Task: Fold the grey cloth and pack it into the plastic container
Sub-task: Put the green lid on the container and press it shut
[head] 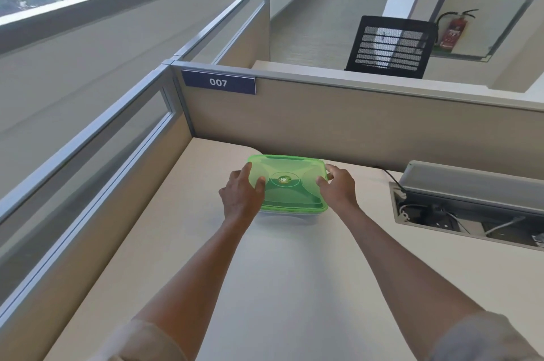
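Both our hands, left hand (243, 197) and right hand (337, 187), grip opposite sides of the green lid (290, 182) on the plastic container (287, 218), while the grey cloth is nowhere visible, so we cannot tell whether it is packed.

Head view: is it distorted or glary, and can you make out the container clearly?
Head view: wide-angle bending bows the partition and window ledge; even daylight, soft shadows, no strong glare on the desk. The green lid is sharp; the left hand and right hand rest on its sides. Sleeves at the bottom edge blur.
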A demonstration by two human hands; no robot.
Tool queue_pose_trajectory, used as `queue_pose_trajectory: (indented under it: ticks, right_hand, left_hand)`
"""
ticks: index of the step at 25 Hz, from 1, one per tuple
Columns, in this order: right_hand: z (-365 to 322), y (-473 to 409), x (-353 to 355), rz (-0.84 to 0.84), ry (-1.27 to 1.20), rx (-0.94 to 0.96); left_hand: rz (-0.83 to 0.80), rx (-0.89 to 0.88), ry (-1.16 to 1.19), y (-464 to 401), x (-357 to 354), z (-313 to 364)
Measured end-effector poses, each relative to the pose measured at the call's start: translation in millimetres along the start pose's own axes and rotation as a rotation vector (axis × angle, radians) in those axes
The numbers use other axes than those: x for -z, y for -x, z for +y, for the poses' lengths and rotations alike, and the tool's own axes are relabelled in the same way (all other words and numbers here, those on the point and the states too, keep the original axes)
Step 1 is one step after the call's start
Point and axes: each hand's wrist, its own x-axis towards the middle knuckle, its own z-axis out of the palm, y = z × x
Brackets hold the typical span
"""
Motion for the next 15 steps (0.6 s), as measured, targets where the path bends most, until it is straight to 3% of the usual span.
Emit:
queue_pose_trajectory:
  ticks: [15]
  right_hand:
    - [14.7, -8.5, -25.3, -0.003, 0.157, 0.017]
  left_hand:
    - [-0.072, 0.020, -0.173, -0.9, -23.3, -5.0]
